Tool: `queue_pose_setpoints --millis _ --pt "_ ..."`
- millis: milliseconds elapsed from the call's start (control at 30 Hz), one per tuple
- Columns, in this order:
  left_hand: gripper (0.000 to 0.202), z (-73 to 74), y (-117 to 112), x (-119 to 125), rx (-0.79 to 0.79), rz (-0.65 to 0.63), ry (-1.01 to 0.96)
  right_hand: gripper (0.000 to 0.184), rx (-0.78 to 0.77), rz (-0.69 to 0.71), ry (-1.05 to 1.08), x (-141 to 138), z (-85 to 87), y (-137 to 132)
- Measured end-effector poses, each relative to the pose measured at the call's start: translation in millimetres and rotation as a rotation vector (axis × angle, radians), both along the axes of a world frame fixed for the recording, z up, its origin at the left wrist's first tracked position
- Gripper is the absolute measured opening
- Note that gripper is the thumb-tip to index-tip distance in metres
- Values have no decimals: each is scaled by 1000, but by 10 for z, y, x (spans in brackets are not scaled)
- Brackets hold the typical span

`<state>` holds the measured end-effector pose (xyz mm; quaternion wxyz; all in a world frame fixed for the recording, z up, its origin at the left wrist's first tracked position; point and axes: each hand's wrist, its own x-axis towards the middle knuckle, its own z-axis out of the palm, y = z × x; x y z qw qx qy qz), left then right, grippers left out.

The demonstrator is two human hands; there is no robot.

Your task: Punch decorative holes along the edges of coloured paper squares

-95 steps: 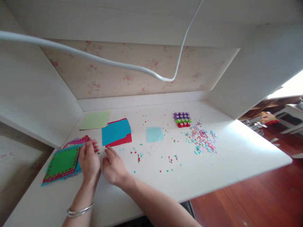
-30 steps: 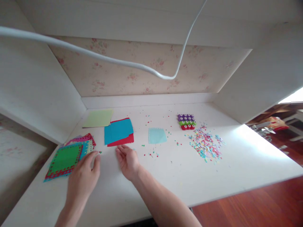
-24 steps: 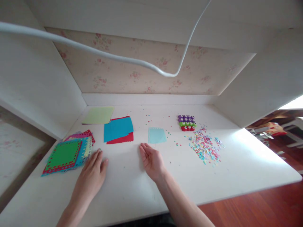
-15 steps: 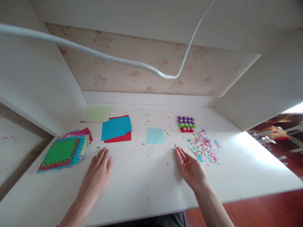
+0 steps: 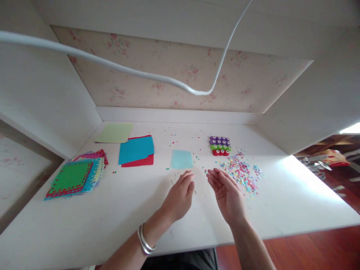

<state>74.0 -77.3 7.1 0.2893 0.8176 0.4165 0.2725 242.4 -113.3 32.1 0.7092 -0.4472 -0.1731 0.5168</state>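
Note:
My left hand point(image 5: 179, 197) hovers low over the white desk point(image 5: 126, 210) with fingers stretched out, holding nothing, just below a pale blue paper square point(image 5: 181, 159). My right hand point(image 5: 226, 194) is open too, palm turned inward, fingers extended, facing the left hand a short gap away. It lies beside a heap of coloured paper confetti point(image 5: 239, 171) to its right. Both hands are empty. A silver bangle point(image 5: 144, 240) sits on my left wrist.
A stack of punched coloured sheets point(image 5: 74, 178) lies at the left. Blue-on-red paper point(image 5: 136, 150) and a light green sheet point(image 5: 114, 133) sit behind it. Purple, green and red punches point(image 5: 219, 145) stand at the back right. A white cable point(image 5: 140, 77) hangs overhead.
My right hand swept from near the red and blue paper rightward to the confetti heap. My left hand left the sheet stack and moved right to face it.

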Motion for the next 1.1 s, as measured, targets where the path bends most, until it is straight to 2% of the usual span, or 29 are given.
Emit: queue_pose_setpoints --millis 67,100,200,267,300,333,433,500,533,600,700,767,833,900,967,1100 --pt "35 16 9 -203 49 74 -26 22 8 123 -82 -220 -20 -157" --pt "34 -1 15 -373 76 132 -1 26 -1 227 -132 -330 -42 -246" --pt "33 -121 63 -1045 209 340 126 39 -69 632 -322 -539 -167 -466" --pt "39 -223 137 -1500 333 458 304 43 -116 755 -435 -493 -291 -498" --pt "43 -272 187 -1693 378 518 404 44 -133 734 -478 -410 -356 -471" --pt "48 -318 242 -1853 409 558 485 45 -141 651 -510 -297 -414 -421" --pt "56 -423 396 -2110 451 581 628 46 -156 311 -646 65 -488 -208" --pt "57 -467 445 -2128 426 567 669 42 -158 200 -868 151 -430 -80" --pt "57 -483 446 -2107 412 561 675 39 -133 187 -999 112 -378 -27" --pt "57 -508 398 -2031 398 552 670 37 -11 260 -1251 -120 -270 75" --pt "56 -525 253 -1862 406 520 645 41 225 462 -1526 -661 -206 270" --pt "53 -522 148 -1718 403 490 613 45 272 532 -1673 -964 -249 415" --pt "50 -507 56 -1553 407 436 570 47 266 536 -1773 -1122 -320 511" --pt "49 -482 -18 -1374 395 389 536 47 278 533 -1823 -1111 -377 505" --pt "48 -448 -77 -1182 390 360 525 45 302 541 -1835 -945 -409 390" --pt "44 -350 -144 -727 361 232 460 41 220 494 -1787 -276 -467 54"
